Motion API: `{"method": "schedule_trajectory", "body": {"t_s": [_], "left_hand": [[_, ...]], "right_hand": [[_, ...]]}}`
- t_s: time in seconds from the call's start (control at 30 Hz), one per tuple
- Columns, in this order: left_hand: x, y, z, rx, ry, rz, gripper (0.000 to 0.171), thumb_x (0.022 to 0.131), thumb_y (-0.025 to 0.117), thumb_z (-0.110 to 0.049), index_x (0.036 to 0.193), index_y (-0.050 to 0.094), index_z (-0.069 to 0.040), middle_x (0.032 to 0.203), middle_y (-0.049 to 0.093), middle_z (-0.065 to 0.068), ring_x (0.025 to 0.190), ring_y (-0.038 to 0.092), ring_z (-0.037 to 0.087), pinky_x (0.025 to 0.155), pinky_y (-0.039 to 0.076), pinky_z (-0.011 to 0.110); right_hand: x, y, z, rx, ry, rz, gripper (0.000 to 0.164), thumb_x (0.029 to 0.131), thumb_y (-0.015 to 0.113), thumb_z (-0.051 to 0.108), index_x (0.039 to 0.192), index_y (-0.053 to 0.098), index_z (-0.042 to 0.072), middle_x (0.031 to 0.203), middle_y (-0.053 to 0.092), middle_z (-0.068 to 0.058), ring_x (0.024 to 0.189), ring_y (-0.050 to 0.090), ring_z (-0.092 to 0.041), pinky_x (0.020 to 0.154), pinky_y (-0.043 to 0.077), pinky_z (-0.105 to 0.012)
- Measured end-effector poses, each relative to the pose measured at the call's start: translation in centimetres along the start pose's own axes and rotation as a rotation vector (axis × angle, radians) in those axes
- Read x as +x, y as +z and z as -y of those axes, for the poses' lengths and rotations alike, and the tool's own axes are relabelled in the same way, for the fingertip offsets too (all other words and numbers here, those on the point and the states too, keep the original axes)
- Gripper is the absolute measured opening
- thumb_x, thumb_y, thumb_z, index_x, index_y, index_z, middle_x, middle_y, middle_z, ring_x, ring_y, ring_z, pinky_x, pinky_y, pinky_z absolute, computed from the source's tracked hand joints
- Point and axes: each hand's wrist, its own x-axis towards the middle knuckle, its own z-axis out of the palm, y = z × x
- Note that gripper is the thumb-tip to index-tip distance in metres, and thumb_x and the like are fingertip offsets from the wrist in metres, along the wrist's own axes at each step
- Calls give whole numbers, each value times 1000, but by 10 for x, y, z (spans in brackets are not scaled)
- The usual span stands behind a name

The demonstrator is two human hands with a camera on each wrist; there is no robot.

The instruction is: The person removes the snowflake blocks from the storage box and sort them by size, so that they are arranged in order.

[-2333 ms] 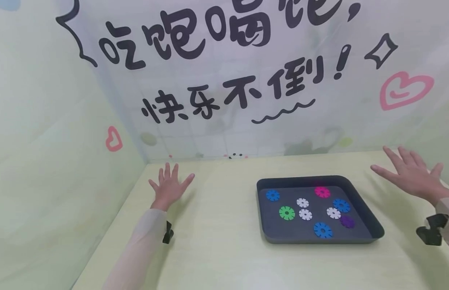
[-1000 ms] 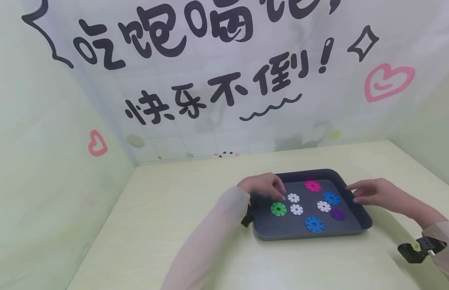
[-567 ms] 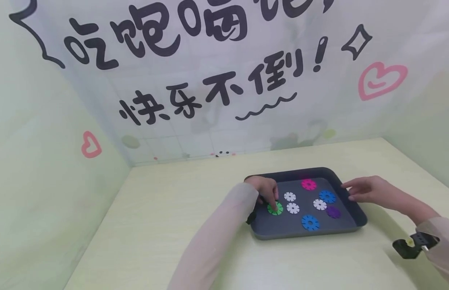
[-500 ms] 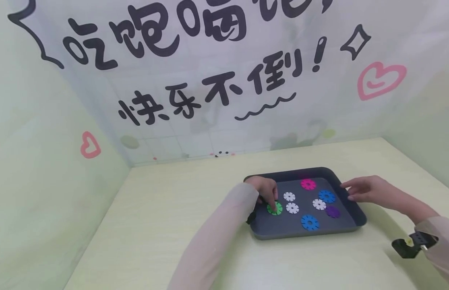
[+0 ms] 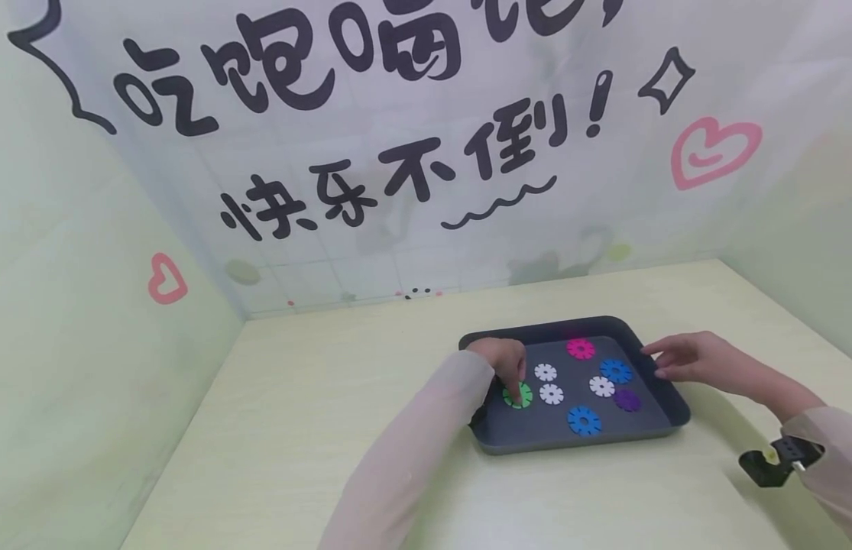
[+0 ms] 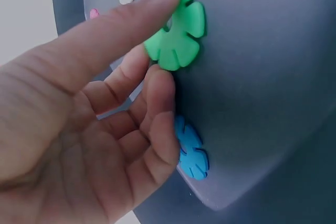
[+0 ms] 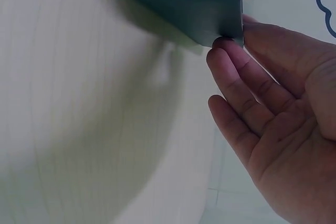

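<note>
A dark grey tray [image 5: 529, 435] on the table carries several notched plastic snowflake discs. My left hand [image 5: 501, 355] reaches over its left side and pinches the green snowflake disc [image 6: 181, 40], thumb on its face and index finger at its edge. Below the curled fingers in the left wrist view lies a blue disc [image 6: 193, 153], hidden by the hand in the head view. My right hand [image 5: 701, 357] holds the tray's right rim, fingers against the outer wall in the right wrist view and the thumb mostly hidden behind the rim.
Inside the tray are white discs [image 5: 552, 394], a pink disc [image 5: 581, 349], a purple disc [image 5: 629, 401] and blue discs [image 5: 584, 421]. A pale table [image 5: 315, 428] surrounds it. Behind stands a printed cloth wall [image 5: 370, 267] with black lettering.
From spread apart over the table, both hands have come to the tray. The left has gone down onto the green disc; the right has reached the right rim. The view has shifted slightly.
</note>
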Motion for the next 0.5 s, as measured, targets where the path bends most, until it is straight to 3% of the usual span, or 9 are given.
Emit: {"method": "schedule_trajectory", "body": {"t_s": [0.2,0.5], "left_hand": [[-4,-3,2,1,45,-16,22,72,79,-15,73,58,-12,67,54,-4,65,50,12,58,39,23],[-10,-11,17,-139,141,18,17,77,75,-12,75,58,-10,67,55,0,61,49,12,59,41,25]], "right_hand": [[1,0,0,20,10,3,40,80,65,0,115,53,-15,88,65,-9,76,61,-5,65,51,-24],[0,1,-2,29,20,0,40,81,65,1,116,52,-15,89,65,-10,76,61,-5,66,51,-24]]}}
